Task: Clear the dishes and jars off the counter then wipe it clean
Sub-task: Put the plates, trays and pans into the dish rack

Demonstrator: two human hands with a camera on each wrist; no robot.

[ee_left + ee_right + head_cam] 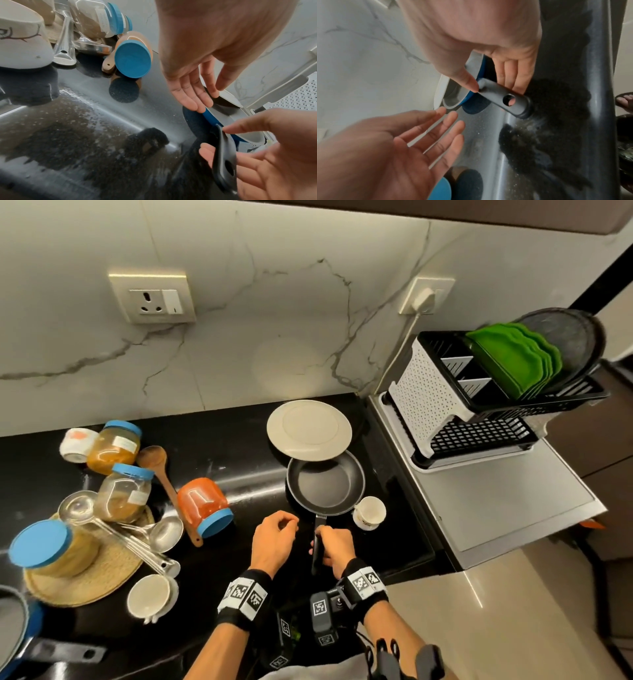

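Two hands over black counter [239, 446]: right hand [334, 546] grips pan handle [317, 546]; left hand [272, 537] relaxed, empty.

I see a glossy black speckled counter [239, 460], a matt dark frying pan [325, 484], shiny metal ladles [113, 525], a wooden spoon [161, 474], a woven mat [89, 577] and a veined marble-look wall [239, 337].

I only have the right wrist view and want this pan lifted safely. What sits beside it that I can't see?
Observer: A small white ceramic cup stands just right of the black frying pan, near its handle.
Operator: And on the other side?
Observer: An orange jar with a blue lid lies on its side to the left, apart from the pan.
Operator: Where could the pan go?
Observer: A black and white dish rack stands further right, holding green plates.
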